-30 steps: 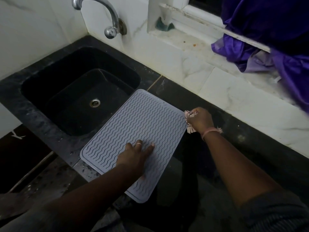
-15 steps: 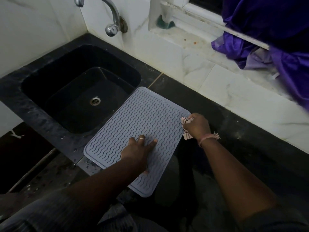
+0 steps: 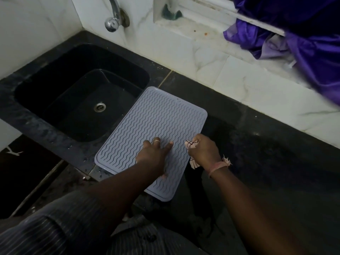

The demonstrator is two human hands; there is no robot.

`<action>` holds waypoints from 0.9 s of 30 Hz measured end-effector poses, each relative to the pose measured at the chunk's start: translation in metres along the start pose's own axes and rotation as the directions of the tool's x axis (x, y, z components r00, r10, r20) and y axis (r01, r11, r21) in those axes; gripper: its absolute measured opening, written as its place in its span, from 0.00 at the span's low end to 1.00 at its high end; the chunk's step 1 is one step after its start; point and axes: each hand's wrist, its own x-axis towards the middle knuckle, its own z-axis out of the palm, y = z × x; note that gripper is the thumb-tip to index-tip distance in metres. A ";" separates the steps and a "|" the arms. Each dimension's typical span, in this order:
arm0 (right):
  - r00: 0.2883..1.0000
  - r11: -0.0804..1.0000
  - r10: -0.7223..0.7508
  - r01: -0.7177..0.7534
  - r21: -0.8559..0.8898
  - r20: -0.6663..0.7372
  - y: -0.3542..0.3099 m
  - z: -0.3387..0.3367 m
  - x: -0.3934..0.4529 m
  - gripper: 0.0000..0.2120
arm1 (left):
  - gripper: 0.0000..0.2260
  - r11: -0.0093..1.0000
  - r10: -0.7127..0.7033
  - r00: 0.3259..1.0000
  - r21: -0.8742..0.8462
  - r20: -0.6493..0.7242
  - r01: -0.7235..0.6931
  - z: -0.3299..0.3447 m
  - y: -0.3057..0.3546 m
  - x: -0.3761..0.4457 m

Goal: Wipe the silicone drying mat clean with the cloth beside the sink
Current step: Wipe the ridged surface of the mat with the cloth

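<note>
Grey mat (image 3: pixel 152 126) lying beside the sink (image 3: pixel 81 100), we're wiping.
Our left hand (image 3: pixel 152 155) is pressing flat on it; our right hand (image 3: pixel 204 153) is gripping the cloth (image 3: pixel 191 144) at its edge.

Grey silicone mat (image 3: pixel 152 129) w/ wavy ribs lies flat on dark countertop (image 3: pixel 257 153), just right of black sink (image 3: pixel 36 115); its near corner hangs over the front edge. Left hand (image 3: pixel 153 155) presses flat on the mat, fingers spread. Right hand (image 3: pixel 203 152) grips a crumpled pale cloth (image 3: pixel 191 144) at the mat's right edge. Tap (image 3: pixel 113 17) above sink; purple fabric (image 3: pixel 303 39) at window, top right.
</note>
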 end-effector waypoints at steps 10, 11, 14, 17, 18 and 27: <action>0.994 0.993 -0.023 0.036 -0.113 0.111 -0.009 0.030 -0.091 0.09 | 0.56 1.000 0.007 1.000 0.029 0.003 -0.007 0.001 0.001 0.000; 0.991 0.993 -0.025 0.041 -0.115 0.134 -0.009 0.033 -0.098 0.06 | 0.56 0.999 0.009 1.000 0.035 0.002 -0.009 0.001 0.002 0.000; 0.973 0.996 0.033 -0.013 -0.088 0.227 -0.009 0.032 -0.100 0.05 | 0.56 0.999 0.017 1.000 0.035 0.011 -0.017 0.001 0.002 0.000; 0.959 0.979 0.090 -0.135 0.155 0.268 -0.008 0.012 -0.073 0.06 | 0.58 1.000 0.016 0.999 0.000 0.033 -0.016 0.000 0.001 -0.001; 0.971 0.969 0.097 -0.142 0.202 0.220 -0.006 0.003 -0.057 0.06 | 0.58 1.000 0.010 0.999 -0.017 0.039 -0.009 0.000 0.001 -0.001; 0.963 0.957 0.153 -0.089 0.276 -0.220 -0.008 -0.052 0.099 0.10 | 0.58 0.998 -0.020 0.998 -0.066 0.053 0.023 -0.002 0.005 0.001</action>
